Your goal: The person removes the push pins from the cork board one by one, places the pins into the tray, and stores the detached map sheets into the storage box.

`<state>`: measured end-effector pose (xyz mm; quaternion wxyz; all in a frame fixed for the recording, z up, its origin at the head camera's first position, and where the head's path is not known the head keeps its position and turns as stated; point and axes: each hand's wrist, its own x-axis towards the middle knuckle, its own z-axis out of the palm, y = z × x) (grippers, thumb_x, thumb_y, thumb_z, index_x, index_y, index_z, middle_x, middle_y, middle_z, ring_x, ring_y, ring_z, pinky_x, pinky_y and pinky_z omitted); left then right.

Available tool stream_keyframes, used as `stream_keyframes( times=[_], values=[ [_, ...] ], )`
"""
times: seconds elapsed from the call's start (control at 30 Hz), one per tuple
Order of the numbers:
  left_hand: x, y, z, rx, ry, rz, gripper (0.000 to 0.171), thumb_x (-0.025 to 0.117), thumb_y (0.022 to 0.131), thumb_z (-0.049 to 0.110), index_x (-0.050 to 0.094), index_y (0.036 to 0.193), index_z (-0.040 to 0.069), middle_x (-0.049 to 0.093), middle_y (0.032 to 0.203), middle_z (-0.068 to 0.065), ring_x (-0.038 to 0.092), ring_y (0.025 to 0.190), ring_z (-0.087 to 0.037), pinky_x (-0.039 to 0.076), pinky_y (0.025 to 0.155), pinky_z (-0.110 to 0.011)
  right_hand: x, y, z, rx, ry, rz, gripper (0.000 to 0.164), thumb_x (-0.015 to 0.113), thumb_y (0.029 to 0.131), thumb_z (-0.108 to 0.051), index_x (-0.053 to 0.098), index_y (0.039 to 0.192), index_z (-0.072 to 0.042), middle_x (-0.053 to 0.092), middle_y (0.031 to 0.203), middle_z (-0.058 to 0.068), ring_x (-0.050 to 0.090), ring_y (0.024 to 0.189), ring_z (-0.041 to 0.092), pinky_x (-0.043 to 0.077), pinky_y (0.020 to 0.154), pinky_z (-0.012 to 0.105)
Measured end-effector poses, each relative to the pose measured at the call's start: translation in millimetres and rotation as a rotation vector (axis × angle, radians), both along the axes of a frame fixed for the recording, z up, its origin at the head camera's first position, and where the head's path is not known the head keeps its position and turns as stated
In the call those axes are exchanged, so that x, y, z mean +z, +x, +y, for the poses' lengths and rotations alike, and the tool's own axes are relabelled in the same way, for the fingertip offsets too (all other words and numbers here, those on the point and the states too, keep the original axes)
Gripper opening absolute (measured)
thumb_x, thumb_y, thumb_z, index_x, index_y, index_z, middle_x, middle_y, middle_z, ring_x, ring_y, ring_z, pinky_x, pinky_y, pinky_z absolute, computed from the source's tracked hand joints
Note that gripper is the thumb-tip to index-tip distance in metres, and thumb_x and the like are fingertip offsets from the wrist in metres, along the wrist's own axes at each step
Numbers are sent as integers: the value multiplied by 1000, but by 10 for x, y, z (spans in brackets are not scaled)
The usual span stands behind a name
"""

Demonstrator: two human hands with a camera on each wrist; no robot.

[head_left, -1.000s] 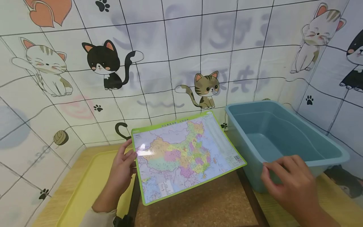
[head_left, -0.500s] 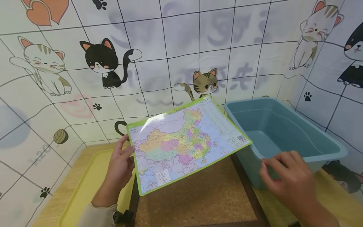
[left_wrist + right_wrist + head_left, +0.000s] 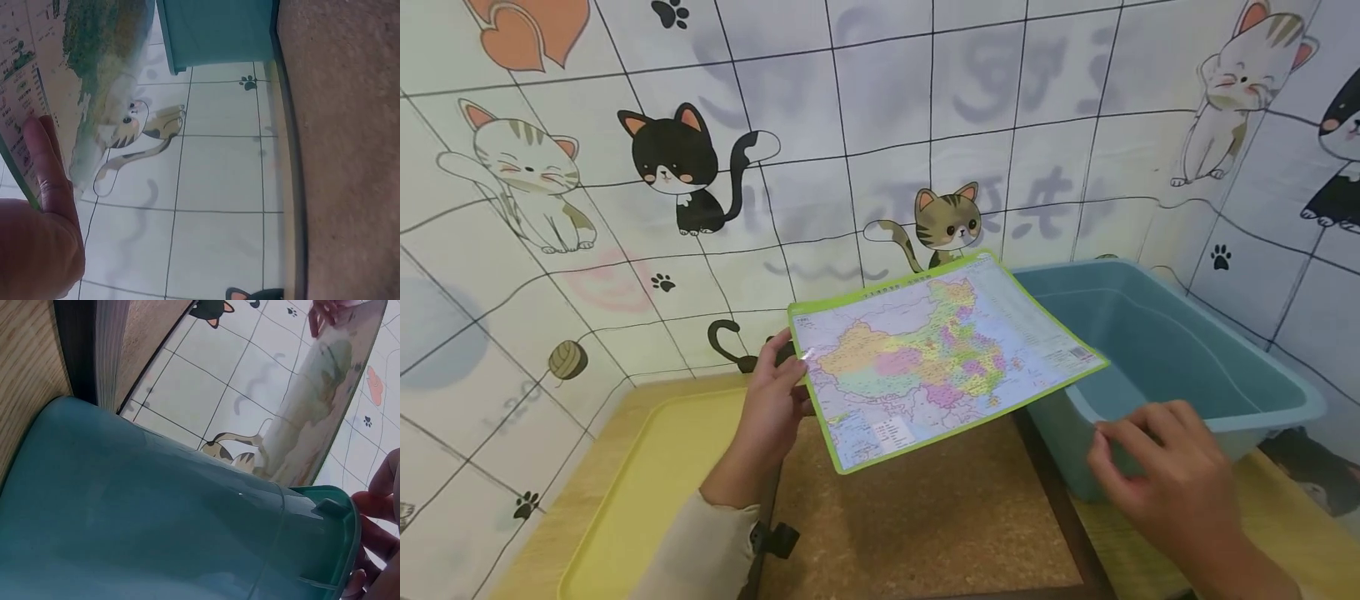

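My left hand (image 3: 771, 408) holds a glossy map sheet (image 3: 902, 362) by its left edge, thumb on the printed face and fingers behind. The sheet has a green border and a coloured map of China. It hangs tilted above a cork board (image 3: 917, 517), its right corner overlapping the tub in the head view. The left wrist view shows the sheet's green-and-brown relief back (image 3: 94, 50), with fingers (image 3: 47, 156) against it. My right hand (image 3: 1172, 483) grips the near left rim corner of a blue-green plastic tub (image 3: 1060, 450), fingers curled at the rim in the right wrist view.
A yellow tray (image 3: 647, 492) lies left of the dark-framed cork board, on a wood-grain table (image 3: 1135, 550). Behind stands a wall covering (image 3: 820, 192) with cat drawings and grid lines. The tub stands right of the board.
The map sheet rises, then shifts right with my left hand, its right corner moving over the tub's edge. My right hand keeps its place at the tub rim.
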<state>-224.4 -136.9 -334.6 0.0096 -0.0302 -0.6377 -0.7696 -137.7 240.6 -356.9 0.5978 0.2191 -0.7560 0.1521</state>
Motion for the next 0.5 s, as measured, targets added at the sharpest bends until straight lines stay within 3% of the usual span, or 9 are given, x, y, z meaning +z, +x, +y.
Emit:
stream_keyframes(
  times=[0.23, 0.5],
  values=[
    [189, -127, 262, -49, -19, 15, 47, 38, 108, 14, 29, 151, 29, 57, 122, -10, 70, 76, -17, 54, 66, -29, 9, 5, 4, 5, -1, -26, 47, 47, 93, -28, 65, 61, 1, 52, 61, 8, 43, 61, 27, 30, 61, 30],
    [288, -245, 524, -118, -32, 18, 51, 43, 105, 12, 29, 150, 31, 58, 123, -14, 74, 84, -26, 61, 67, -35, -14, -2, -29, 14, -8, -27, 46, 47, 93, -29, 65, 62, 0, 52, 61, 9, 45, 62, 30, 31, 63, 32]
  ],
)
